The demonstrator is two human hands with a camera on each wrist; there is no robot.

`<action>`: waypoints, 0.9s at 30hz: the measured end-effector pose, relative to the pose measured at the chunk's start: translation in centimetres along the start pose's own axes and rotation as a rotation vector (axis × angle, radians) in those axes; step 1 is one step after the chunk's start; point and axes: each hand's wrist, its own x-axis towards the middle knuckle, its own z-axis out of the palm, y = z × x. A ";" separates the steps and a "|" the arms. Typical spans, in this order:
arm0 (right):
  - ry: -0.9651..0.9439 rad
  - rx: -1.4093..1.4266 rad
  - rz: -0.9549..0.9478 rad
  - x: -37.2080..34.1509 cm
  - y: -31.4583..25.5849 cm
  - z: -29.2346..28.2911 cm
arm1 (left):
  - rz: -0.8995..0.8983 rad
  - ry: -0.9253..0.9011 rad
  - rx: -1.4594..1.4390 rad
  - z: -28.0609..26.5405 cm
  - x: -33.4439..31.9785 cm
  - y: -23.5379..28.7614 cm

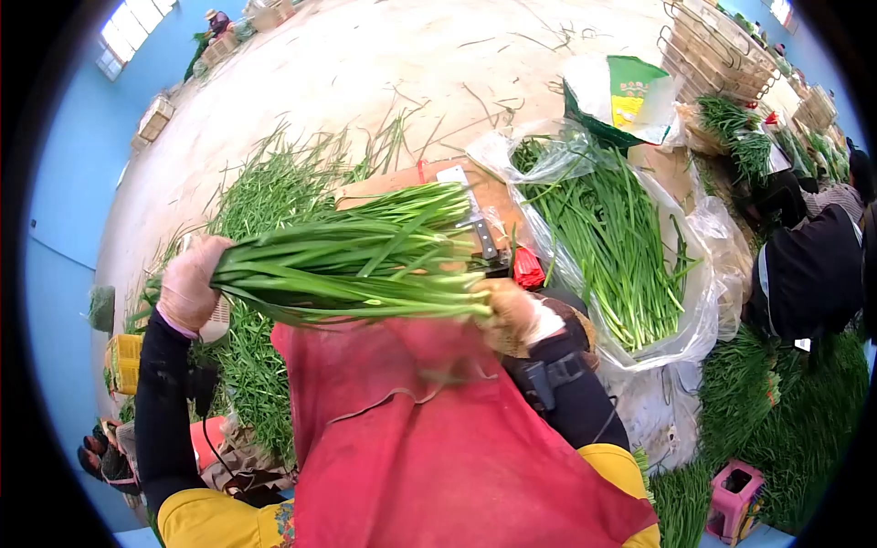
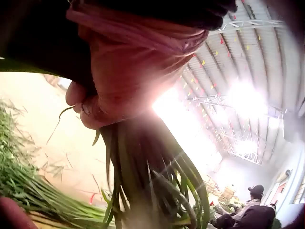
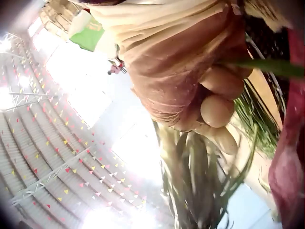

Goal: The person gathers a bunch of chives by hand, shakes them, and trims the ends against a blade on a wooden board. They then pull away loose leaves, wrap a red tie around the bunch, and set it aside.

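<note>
A bundle of garlic chives (image 1: 338,265) lies crosswise in front of the red apron (image 1: 438,438), held at both ends. My left hand (image 1: 194,281), in a thin glove, grips the leafy end; in the left wrist view its fingers (image 2: 90,112) curl round the leaves. At the pale stem end, my right hand (image 1: 513,315) holds the bundle, fingers bent round the stems in the right wrist view, where loose strands (image 3: 190,176) hang below. Behind the bundle, more chives (image 1: 416,203) rest on a brown board (image 1: 498,187), beside a cleaver (image 1: 486,239) with a black handle.
To the right, a clear plastic sheet (image 1: 708,320) holds a large heap of chives (image 1: 603,228). Loose leaves (image 1: 256,365) spread over the floor at left. A red packet (image 1: 528,268) sits near the right hand; a pink stool (image 1: 734,502) and a seated person (image 1: 813,265) are farther right.
</note>
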 end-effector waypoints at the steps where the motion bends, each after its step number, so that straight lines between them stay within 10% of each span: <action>1: 0.075 0.392 0.145 -1.1 -1.1 -1.7 | 0.053 0.049 -0.071 -1.4 0.4 0.6; 5: 0.202 0.278 -0.056 -2.2 -1.1 -6.1 | 0.122 0.087 0.163 -4.5 2.0 0.8; 8: 0.087 0.023 0.211 -2.2 -2.6 -5.3 | 0.121 0.002 0.202 -6.3 3.5 1.2; 9: -0.012 -0.716 -0.307 -2.0 -1.3 -4.3 | 0.121 -0.032 0.245 -7.0 3.9 1.8; 11: -0.036 -1.045 -0.524 -1.9 -4.5 -0.9 | 0.139 -0.108 0.346 -7.6 4.8 2.1; 13: 0.019 -0.857 -0.265 -2.4 -9.3 3.2 | 0.155 -0.161 0.408 -8.2 5.9 3.2; 15: 0.047 -0.723 -0.581 0.1 -7.8 5.6 | 0.173 -0.212 0.473 -8.8 6.4 4.5; 17: -0.033 -0.977 -0.384 0.7 -10.9 8.0 | 0.227 -0.225 0.374 -9.4 7.2 5.7; 21: 0.080 -0.985 -0.758 4.7 -4.7 7.7 | 0.277 -0.220 0.407 -11.2 7.8 7.7; 27: -0.091 -1.380 0.175 5.1 3.8 2.0 | 0.300 -0.113 0.385 -13.8 8.5 7.7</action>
